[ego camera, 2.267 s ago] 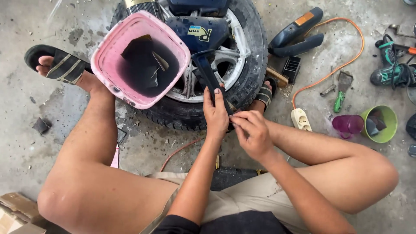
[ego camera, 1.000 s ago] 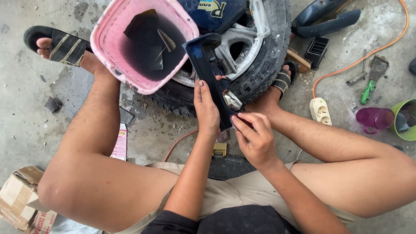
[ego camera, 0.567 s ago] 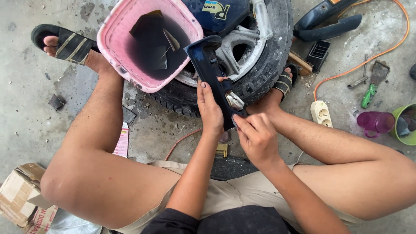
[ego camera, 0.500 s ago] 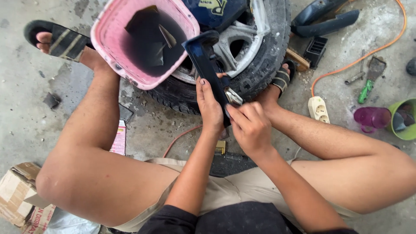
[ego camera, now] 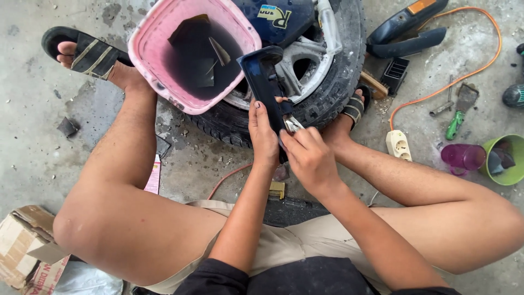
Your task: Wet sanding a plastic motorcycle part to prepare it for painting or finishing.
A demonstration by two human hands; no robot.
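I sit on a concrete floor with a tyre on its alloy wheel [ego camera: 327,82] between my feet. My left hand [ego camera: 263,134] grips a long dark blue plastic panel [ego camera: 262,76] that stands up against the wheel. My right hand [ego camera: 308,155] pinches a small metal piece [ego camera: 292,124] pressed against the panel's lower end, right beside my left hand. A pink plastic basin [ego camera: 158,38] holding dark rubber scraps rests on the tyre, just left of the panel.
An orange cable [ego camera: 453,82] runs to a white socket block [ego camera: 400,144] at right. A dark blue power tool [ego camera: 406,27], a green-handled tool [ego camera: 453,124], a purple cup [ego camera: 461,157] and a green cup [ego camera: 502,161] lie right. A cardboard box [ego camera: 24,248] sits lower left.
The view has shifted slightly. My right hand has moved up against the panel beside my left hand; both stay at the panel's lower end.
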